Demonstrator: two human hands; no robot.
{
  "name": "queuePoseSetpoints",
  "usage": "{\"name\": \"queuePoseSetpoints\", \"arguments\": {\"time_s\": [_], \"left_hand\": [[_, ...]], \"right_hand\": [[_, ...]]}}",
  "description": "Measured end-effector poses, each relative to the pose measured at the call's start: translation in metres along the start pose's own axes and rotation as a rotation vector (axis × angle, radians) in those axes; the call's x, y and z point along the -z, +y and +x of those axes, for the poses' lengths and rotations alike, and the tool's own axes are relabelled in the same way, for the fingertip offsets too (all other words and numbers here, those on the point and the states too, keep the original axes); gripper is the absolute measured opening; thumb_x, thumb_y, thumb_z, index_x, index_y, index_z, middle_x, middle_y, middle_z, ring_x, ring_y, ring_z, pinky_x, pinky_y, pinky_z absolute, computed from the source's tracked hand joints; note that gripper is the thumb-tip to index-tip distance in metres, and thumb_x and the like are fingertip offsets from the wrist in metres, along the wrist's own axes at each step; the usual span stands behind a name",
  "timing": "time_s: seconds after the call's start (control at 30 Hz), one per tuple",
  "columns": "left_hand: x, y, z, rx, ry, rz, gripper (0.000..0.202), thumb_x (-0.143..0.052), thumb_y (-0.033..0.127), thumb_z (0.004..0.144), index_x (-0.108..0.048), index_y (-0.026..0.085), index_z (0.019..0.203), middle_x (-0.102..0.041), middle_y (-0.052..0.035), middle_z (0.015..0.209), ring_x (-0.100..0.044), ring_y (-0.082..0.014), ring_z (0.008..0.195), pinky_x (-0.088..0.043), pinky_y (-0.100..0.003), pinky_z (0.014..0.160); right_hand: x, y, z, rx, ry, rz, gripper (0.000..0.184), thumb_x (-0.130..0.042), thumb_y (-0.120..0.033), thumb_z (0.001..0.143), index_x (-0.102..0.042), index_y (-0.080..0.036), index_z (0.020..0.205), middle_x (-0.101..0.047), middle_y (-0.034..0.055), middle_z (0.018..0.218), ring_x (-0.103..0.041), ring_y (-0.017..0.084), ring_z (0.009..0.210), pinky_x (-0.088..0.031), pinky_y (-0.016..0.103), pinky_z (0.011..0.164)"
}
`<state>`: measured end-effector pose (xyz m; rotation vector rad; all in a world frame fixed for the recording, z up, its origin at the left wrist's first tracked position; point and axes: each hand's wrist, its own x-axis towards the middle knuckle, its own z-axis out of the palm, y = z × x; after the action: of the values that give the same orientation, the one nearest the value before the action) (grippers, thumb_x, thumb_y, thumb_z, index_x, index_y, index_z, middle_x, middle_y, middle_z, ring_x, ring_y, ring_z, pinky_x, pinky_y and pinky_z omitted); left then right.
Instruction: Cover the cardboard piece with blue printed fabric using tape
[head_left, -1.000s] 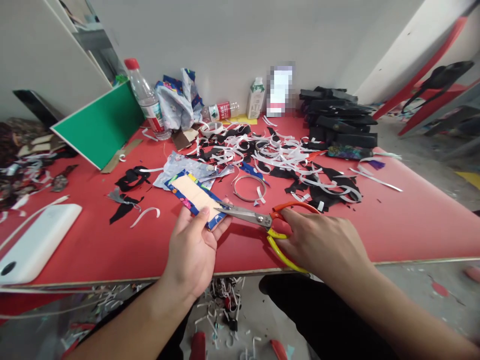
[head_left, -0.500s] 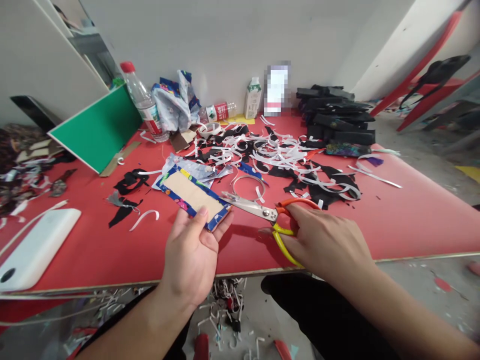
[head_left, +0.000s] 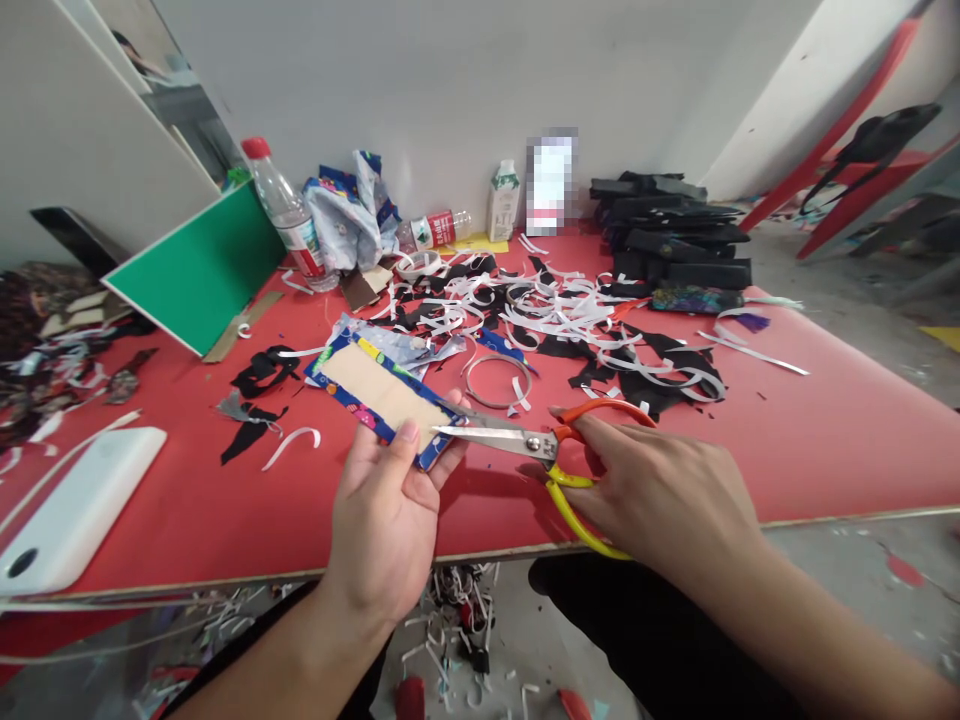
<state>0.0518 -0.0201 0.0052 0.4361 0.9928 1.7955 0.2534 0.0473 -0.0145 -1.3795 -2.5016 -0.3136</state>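
Note:
My left hand [head_left: 386,510] grips the near end of a flat cardboard rectangle wrapped in blue patterned fabric [head_left: 379,397], thumb on top, holding it just above the red table [head_left: 825,440]. My right hand [head_left: 660,485] is closed round the orange and yellow handles of a pair of scissors [head_left: 525,445]. The steel blades point left and their tips sit at the near right corner of the fabric-covered card, beside my left fingers.
White paper strips and black fabric scraps [head_left: 555,310] litter the table's middle. A stack of black pieces [head_left: 671,235] stands back right. A green board [head_left: 199,265], a plastic bottle [head_left: 289,215] and a milk carton [head_left: 502,200] line the back. A white device [head_left: 71,510] lies near left.
The scissors drew back and lifted off the card half a second ago, and now the blades are back at its near right corner. My left hand kept its hold.

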Motion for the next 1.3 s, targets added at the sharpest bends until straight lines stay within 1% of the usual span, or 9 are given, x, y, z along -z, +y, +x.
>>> {"name": "queuePoseSetpoints", "arguments": {"time_s": [0.2, 0.43, 0.63, 0.77, 0.93, 1.0, 1.1, 1.2, 1.3], "left_hand": [[0.000, -0.002, -0.002, 0.015, 0.077, -0.023, 0.010, -0.071, 0.016, 0.093, -0.067, 0.023, 0.100, -0.079, -0.0058, 0.116, -0.071, -0.0278, 0.125, -0.062, -0.048, 0.102], [0.005, -0.004, 0.007, 0.056, 0.096, -0.024, 0.010, -0.072, 0.015, 0.088, -0.071, 0.020, 0.097, -0.081, -0.0083, 0.111, -0.078, -0.0259, 0.107, -0.066, -0.044, 0.092], [0.010, -0.003, 0.010, 0.166, -0.039, 0.121, 0.025, -0.080, 0.037, 0.086, -0.076, 0.014, 0.093, -0.082, -0.0111, 0.084, -0.081, -0.0247, 0.077, -0.067, -0.034, 0.073], [0.019, -0.008, 0.006, 0.257, -0.167, 0.255, 0.038, -0.081, 0.052, 0.086, -0.078, 0.014, 0.088, -0.081, -0.0114, 0.080, -0.079, -0.0255, 0.071, -0.066, -0.034, 0.067], [0.025, -0.007, 0.003, 0.334, -0.333, 0.401, 0.039, -0.073, 0.055, 0.093, -0.077, 0.016, 0.095, -0.079, -0.0093, 0.077, -0.077, -0.0234, 0.068, -0.061, -0.030, 0.062], [0.023, -0.004, 0.004, 0.378, -0.405, 0.518, 0.041, -0.071, 0.056, 0.094, -0.076, 0.016, 0.094, -0.077, -0.0084, 0.073, -0.074, -0.0211, 0.061, -0.059, -0.028, 0.057], [0.020, -0.001, 0.006, 0.418, -0.463, 0.657, 0.046, -0.067, 0.063, 0.093, -0.071, 0.018, 0.087, -0.072, -0.0047, 0.065, -0.068, -0.0188, 0.052, -0.054, -0.027, 0.050], [0.019, 0.002, 0.010, 0.294, -0.513, 0.775, 0.055, -0.054, 0.068, 0.098, -0.061, 0.021, 0.072, -0.058, 0.0004, 0.053, -0.056, -0.0155, 0.044, -0.042, -0.025, 0.042], [0.024, 0.005, 0.019, -0.106, -0.526, 1.198, 0.058, -0.047, 0.062, 0.104, -0.051, 0.023, 0.062, -0.051, 0.0006, 0.051, -0.049, -0.0148, 0.046, -0.032, -0.026, 0.046]], "right_hand": [[-0.001, -0.001, 0.002, -0.063, -0.152, -0.038, 0.017, -0.069, -0.040, 0.080, -0.067, -0.023, 0.082, -0.067, 0.0049, 0.051, -0.059, 0.021, 0.043, -0.012, 0.029, 0.049], [-0.008, 0.006, 0.001, -0.072, -0.030, 0.014, 0.017, -0.069, -0.040, 0.081, -0.071, -0.024, 0.086, -0.059, 0.0039, 0.047, -0.054, 0.021, 0.040, -0.015, 0.030, 0.047], [-0.010, 0.036, 0.015, -0.188, -0.064, 0.050, 0.032, -0.060, -0.050, 0.091, -0.065, -0.024, 0.073, -0.065, 0.0055, 0.055, -0.054, 0.022, 0.043, -0.025, 0.030, 0.044], [-0.007, 0.052, 0.026, -0.124, -0.071, 0.124, 0.027, -0.056, -0.038, 0.097, -0.075, -0.018, 0.095, -0.079, 0.0134, 0.086, -0.070, 0.027, 0.066, -0.039, 0.034, 0.054], [0.010, 0.030, 0.030, -0.289, 0.101, 0.671, 0.038, -0.055, -0.046, 0.100, -0.073, -0.018, 0.118, -0.080, 0.0109, 0.099, -0.075, 0.025, 0.084, -0.053, 0.034, 0.069], [0.012, 0.011, 0.030, -0.257, -0.101, 1.088, 0.047, -0.052, -0.057, 0.101, -0.067, -0.020, 0.125, -0.074, 0.0033, 0.081, -0.069, 0.019, 0.066, -0.052, 0.029, 0.059], [0.004, -0.011, 0.029, -0.137, -0.307, 1.223, 0.049, -0.045, -0.063, 0.103, -0.059, -0.021, 0.083, -0.056, -0.0035, 0.064, -0.053, 0.013, 0.055, -0.042, 0.025, 0.052], [-0.011, -0.022, 0.026, -0.140, -0.241, 1.097, 0.058, -0.025, -0.066, 0.107, -0.040, -0.024, 0.069, -0.045, -0.0036, 0.063, -0.043, 0.012, 0.057, -0.038, 0.025, 0.054], [-0.020, -0.026, 0.024, -0.175, -0.219, 0.964, 0.061, -0.018, -0.068, 0.106, -0.037, -0.024, 0.067, -0.046, -0.0019, 0.063, -0.045, 0.013, 0.059, -0.037, 0.027, 0.055]]}}
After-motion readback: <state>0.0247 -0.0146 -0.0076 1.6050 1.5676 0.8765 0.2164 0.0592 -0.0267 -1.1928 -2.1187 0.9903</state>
